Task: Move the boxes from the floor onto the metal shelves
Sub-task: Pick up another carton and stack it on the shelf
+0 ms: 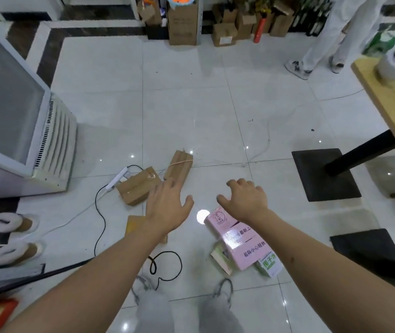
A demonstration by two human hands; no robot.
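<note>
Left hand (167, 207) reaches out palm down, fingers straight, grip wide and empty, above the brown boxes (138, 186) on the floor (215, 104); right hand (244, 198) palm down, fingers loosely curled, holding nothing, over the pink box (239, 239) lying below.

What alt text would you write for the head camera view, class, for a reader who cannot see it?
Two bare hands, the left hand and right hand, reach out empty over a white tiled floor strewn with brown cardboard boxes and a pink box. A white freezer stands left.
</note>
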